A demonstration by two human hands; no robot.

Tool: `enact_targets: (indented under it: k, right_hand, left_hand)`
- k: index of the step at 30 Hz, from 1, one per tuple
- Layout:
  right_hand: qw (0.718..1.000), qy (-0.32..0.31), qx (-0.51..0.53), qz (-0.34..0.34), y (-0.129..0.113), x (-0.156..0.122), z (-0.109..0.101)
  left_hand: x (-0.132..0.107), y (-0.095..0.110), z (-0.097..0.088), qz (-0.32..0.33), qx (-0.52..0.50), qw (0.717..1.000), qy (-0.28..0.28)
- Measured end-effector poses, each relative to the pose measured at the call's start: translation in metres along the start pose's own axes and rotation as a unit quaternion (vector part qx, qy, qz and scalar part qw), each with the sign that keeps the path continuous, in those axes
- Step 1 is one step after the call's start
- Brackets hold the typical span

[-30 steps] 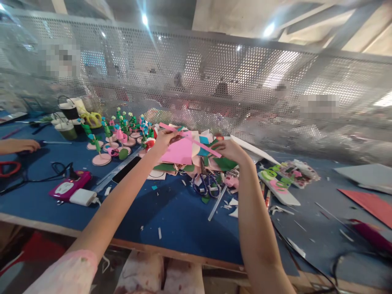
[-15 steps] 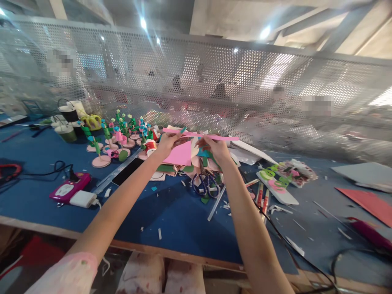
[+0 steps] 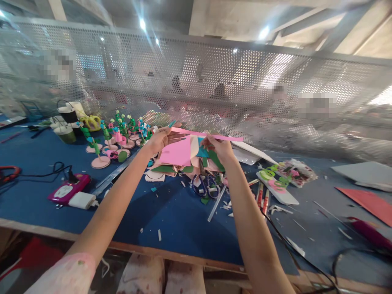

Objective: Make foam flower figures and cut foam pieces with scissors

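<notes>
A long narrow pink strip point(image 3: 196, 133) is stretched sideways above the table, between both hands. My left hand point(image 3: 159, 141) pinches its left end, the other fingers extended below it. A small teal piece point(image 3: 172, 123) sticks up at those fingertips; I cannot make out what it is. My right hand point(image 3: 219, 147) grips the strip with bent fingers, and the strip's right end juts out past it. Below the hands lies a pink sheet point(image 3: 176, 152) on a pile of coloured sheets and scraps, with a teal sheet point(image 3: 202, 147) showing beside it.
Blue-handled scissors point(image 3: 206, 187) lie before the pile. Small flower models point(image 3: 105, 139) on round bases crowd the left, near a purple power socket point(image 3: 70, 188) and a phone. A white tray point(image 3: 283, 194) with green and pink pieces is at right. A perforated metal screen point(image 3: 196, 85) stands behind.
My left hand has slid left and slightly down toward the strip's end, so more strip shows between the hands. My right hand has shifted slightly right.
</notes>
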State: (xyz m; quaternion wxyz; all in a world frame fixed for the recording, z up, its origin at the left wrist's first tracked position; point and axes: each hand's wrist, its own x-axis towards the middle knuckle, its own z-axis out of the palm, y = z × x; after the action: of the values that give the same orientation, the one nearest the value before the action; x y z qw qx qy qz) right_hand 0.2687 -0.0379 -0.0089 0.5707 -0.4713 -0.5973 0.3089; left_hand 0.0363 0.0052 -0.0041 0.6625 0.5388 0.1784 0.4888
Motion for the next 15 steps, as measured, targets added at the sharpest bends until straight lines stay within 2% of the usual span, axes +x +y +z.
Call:
enact_targets:
  k: [3, 7, 9, 11, 13, 15]
  right_hand:
    - [1.000, 0.001, -0.003, -0.002, -0.003, 0.000, 0.000]
    - [0.997, 0.078, -0.018, -0.016, -0.005, 0.004, -0.001]
    - [0.995, 0.093, -0.016, -0.026, -0.006, 0.004, -0.003]
    - [0.999, 0.042, -0.005, -0.019, -0.008, 0.002, -0.006]
    - [0.997, -0.068, 0.007, 0.017, -0.012, -0.003, -0.006]
    - [0.980, -0.186, 0.000, 0.070, -0.016, -0.009, -0.003]
  left_hand:
    - [0.002, -0.003, -0.003, 0.006, 0.000, 1.000, 0.002]
    - [0.003, 0.000, -0.007, 0.003, 0.047, 0.999, 0.007]
    - [0.002, 0.005, -0.009, -0.007, 0.100, 0.995, -0.009]
    - [0.002, 0.009, -0.009, -0.008, 0.164, 0.986, -0.005]
    - [0.002, 0.011, -0.008, 0.010, 0.212, 0.977, 0.030]
    - [0.001, 0.011, -0.002, 0.033, 0.219, 0.974, 0.054]
